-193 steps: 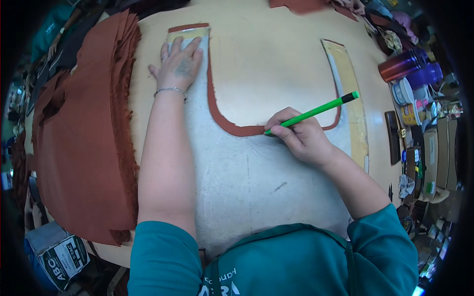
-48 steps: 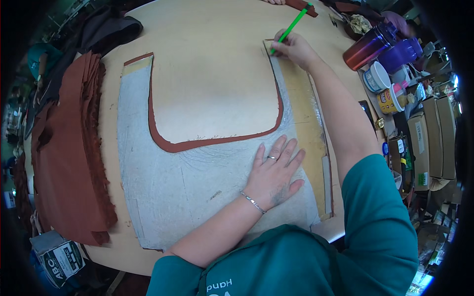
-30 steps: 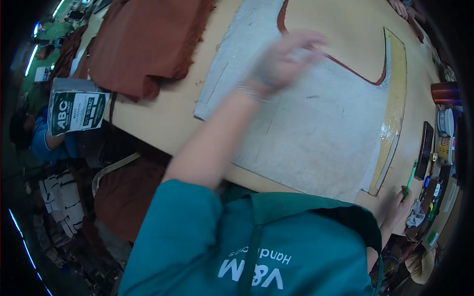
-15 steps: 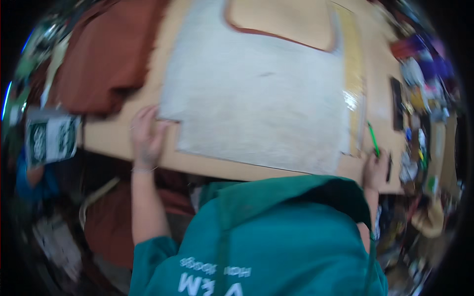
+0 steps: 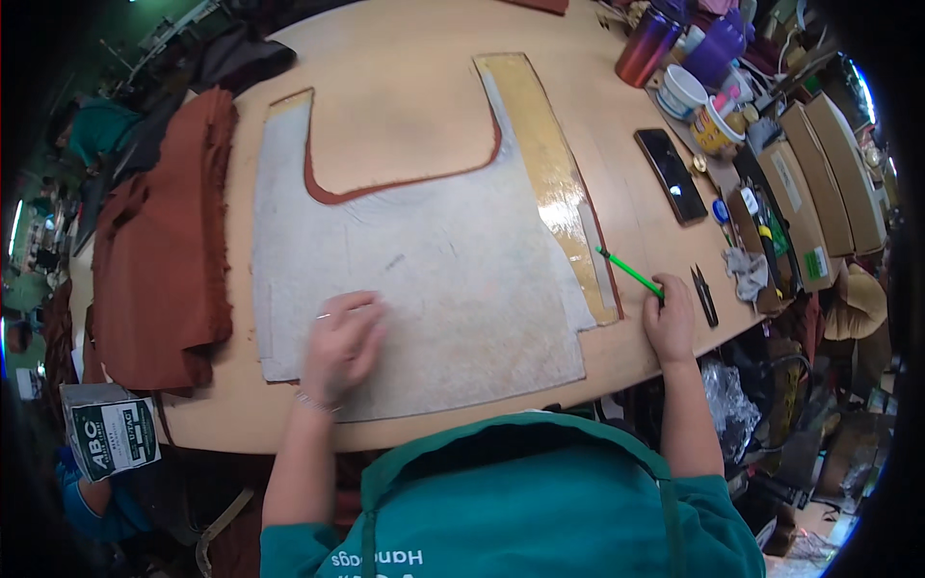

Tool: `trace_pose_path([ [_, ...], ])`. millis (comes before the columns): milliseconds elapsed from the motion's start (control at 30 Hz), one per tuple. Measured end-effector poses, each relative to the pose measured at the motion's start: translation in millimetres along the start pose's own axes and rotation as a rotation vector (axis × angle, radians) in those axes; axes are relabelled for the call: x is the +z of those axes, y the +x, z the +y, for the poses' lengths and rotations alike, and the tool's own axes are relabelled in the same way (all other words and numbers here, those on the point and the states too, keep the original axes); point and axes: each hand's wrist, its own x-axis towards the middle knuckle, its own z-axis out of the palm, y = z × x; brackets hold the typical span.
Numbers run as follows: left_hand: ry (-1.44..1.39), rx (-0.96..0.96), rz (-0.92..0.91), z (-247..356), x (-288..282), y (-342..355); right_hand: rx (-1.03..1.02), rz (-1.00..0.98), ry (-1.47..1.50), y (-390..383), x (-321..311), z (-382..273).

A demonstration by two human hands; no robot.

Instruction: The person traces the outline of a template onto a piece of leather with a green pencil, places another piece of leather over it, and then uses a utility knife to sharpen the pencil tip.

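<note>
A large pale grey panel (image 5: 462, 279) with a U-shaped cut-out lies flat on the table, and red-brown material edges it. Along its right side runs a shiny yellow strip (image 5: 556, 178). My left hand (image 5: 345, 349), slightly blurred, is over the panel's lower left part. Its fingers are loosely bent and apart, with nothing visible in them. At the panel's lower right, my right hand (image 5: 672, 320) is closed round a slim green pen (image 5: 631, 272). The pen's dark end points up and left, over the strip's right edge.
Folded red-brown material (image 5: 164, 250) is stacked at the left of the table (image 5: 405, 125). On the right are a phone (image 5: 671, 176), small black snips (image 5: 705, 296), tubs (image 5: 681, 92) and a tumbler (image 5: 649, 46). A printed box (image 5: 111, 433) stands off the left front edge.
My left hand has moved from the panel's lower left corner onto its surface. My right hand still holds the green pen, now closer to the panel. The view has shifted, showing the whole cut-out.
</note>
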Motion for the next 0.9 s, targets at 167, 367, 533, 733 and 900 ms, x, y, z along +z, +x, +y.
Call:
trace_pose_path([
  [167,-0.056,0.263,-0.156,8,39,75,0.140,-0.055,0.236,49,6,-28],
  [367,-0.053,0.305,-0.178,-10,84,163,0.506,-0.160,1.237,166,43,-57],
  [533,-0.001,0.254,-0.174,-21,118,225,0.493,-0.217,1.218,279,103,-74],
  [733,0.152,0.096,-0.096,-56,141,307,0.359,-0.226,1.269,387,188,-77],
  [900,0.350,-0.057,-0.232,-81,155,344,0.329,-0.163,1.101,407,243,-63],
])
